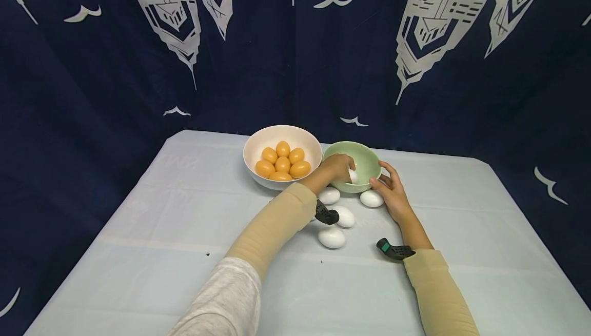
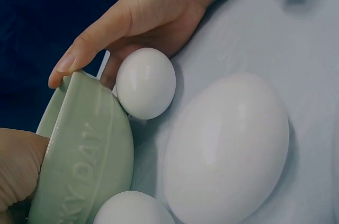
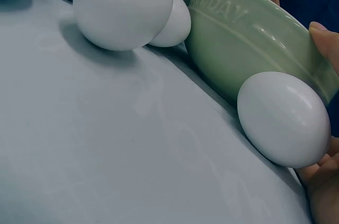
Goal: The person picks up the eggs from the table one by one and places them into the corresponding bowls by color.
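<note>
Reaching over the near rim, my left hand (image 1: 339, 167) is inside the light green bowl (image 1: 368, 160) and holds a white egg (image 1: 353, 176); its fingertips are hidden in the head view. At the bowl's right side my right hand (image 1: 392, 192) grips the rim, thumb on the edge and fingers around the outside, as the left wrist view also shows. One loose white egg (image 3: 284, 119) lies against the bowl by my right hand. More white eggs (image 1: 332, 237) rest on the table below my left wrist, one close to the bowl's front.
A larger cream bowl (image 1: 250, 157) holding several orange-yellow eggs (image 1: 282, 164) stands left of the green one. Pale cloth covers the table (image 1: 152, 233). Behind its far edge hangs a dark blue curtain (image 1: 295, 69) with white building prints.
</note>
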The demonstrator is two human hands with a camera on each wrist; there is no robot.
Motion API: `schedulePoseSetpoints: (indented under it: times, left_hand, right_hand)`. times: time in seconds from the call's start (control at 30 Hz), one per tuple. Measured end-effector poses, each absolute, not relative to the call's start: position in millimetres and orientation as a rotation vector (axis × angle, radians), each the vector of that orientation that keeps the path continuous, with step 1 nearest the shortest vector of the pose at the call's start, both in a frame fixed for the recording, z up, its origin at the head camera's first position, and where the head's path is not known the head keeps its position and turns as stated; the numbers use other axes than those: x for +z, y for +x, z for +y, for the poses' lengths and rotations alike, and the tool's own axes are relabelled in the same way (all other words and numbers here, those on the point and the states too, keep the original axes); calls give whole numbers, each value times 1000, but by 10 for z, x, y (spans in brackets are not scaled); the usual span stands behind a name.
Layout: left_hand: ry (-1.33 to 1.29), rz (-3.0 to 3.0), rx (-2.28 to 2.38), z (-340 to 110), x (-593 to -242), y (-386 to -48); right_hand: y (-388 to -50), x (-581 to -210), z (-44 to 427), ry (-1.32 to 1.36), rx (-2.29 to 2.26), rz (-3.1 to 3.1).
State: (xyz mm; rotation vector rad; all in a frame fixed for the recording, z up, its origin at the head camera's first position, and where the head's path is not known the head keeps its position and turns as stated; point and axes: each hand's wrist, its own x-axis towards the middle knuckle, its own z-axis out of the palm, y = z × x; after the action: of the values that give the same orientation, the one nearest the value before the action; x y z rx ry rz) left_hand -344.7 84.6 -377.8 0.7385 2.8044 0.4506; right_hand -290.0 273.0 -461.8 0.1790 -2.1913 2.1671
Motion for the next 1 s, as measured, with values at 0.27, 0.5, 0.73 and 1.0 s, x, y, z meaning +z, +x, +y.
schedulePoseSetpoints:
  times: [0.27, 0.5, 0.73, 1.0]
  left_hand:
    - [786, 2793, 535, 798, -3795, -3451]
    - [918, 2832, 695, 753, -3878, -3442]
    - [982, 2857, 846, 697, -3946, -3382]
    - [1034, 2810, 949, 598, -3914, -3266]
  right_hand:
    - [-2894, -4610, 2711, 179, 2158, -2198]
    - [-2891, -4612, 2711, 172, 2141, -2203]
    - [-2887, -4621, 2711, 166, 2143, -2215]
    - [-2884, -4599, 2713, 166, 2142, -2216]
